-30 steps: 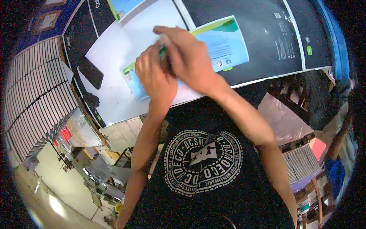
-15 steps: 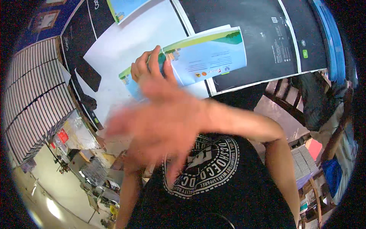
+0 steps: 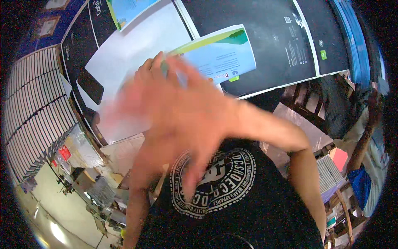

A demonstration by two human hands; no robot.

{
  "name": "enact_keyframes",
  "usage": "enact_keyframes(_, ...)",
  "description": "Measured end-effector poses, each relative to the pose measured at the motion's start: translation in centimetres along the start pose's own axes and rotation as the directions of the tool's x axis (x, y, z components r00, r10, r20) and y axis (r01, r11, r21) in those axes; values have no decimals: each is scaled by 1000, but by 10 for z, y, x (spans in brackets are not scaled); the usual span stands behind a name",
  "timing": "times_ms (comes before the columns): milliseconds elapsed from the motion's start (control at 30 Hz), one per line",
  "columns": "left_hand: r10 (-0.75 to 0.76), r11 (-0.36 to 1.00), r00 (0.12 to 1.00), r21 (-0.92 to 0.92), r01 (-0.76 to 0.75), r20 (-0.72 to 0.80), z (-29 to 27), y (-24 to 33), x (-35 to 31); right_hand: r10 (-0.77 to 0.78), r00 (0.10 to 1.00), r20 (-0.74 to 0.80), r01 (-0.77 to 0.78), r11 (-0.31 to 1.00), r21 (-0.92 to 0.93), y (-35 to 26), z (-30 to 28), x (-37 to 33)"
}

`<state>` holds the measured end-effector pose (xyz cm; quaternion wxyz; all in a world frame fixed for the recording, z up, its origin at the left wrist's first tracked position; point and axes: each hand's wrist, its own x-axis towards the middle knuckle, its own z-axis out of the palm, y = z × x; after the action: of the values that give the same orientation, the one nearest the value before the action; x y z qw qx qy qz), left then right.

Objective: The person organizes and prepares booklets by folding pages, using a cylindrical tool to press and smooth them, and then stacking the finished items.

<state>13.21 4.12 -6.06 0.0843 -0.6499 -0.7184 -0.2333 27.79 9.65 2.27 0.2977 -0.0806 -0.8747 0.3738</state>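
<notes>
A light blue and green printed leaflet lies at an angle on a large white sheet and the black printed surface beside it. My left hand is on its left part, fingers bent over the paper and thumb towards the right. The blurred right hand crosses over the left with its fingers pointing left and its thumb held apart towards my shirt. Nothing shows in it. Between them the hands hide the leaflet's left end. Another similar leaflet rests on the white sheet at the far edge.
Tall stacks of bound paper stand on the left. A dark rounded rectangle is by the white sheet. Black printed panels cover the table's right side, with a blue stack beyond. Another person's arm is at the far right.
The right hand has swept a little up and left over the left hand, and covers more of the leaflet. The whole view has shifted slightly, with the table moving left.
</notes>
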Motion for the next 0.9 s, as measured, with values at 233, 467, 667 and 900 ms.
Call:
enact_keyframes(233,50,997,998,-53,-48,46,-12,-12,-3,54,959,-277,-147,934,-327,44,22,-17)
enact_keyframes(467,44,998,989,-42,-38,143,-15,-10,9,182,922,-342,-332,824,-459,59,39,-10)
enact_keyframes(667,-5,993,984,-119,26,176,-14,-19,8,182,924,-336,-240,961,-138,59,0,-1)
enact_keyframes(900,10,996,1000,-86,-8,21,-18,-6,9,240,940,-244,-342,693,-635,60,-10,-20)
